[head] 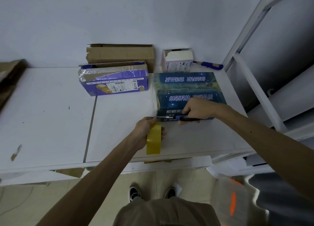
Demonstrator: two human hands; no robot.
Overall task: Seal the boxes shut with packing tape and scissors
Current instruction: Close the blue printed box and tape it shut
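Note:
A dark blue box [190,88] with white lettering lies on the white table [51,115], right of centre. My left hand [144,130] grips a yellow roll of packing tape [154,139] just in front of the box's near left corner. A clear strip of tape [155,105] runs from the roll up the box's left side. My right hand [197,109] holds blue-handled scissors [184,118] against the box's front face, the blades pointing left at the strip near my left hand.
A purple box [115,79] with taped flaps lies left of the blue one, and an open brown carton [122,55] stands behind it. A small white open box [177,61] and a blue-handled tool [210,65] sit at the back right. A white rack [254,59] borders the right side.

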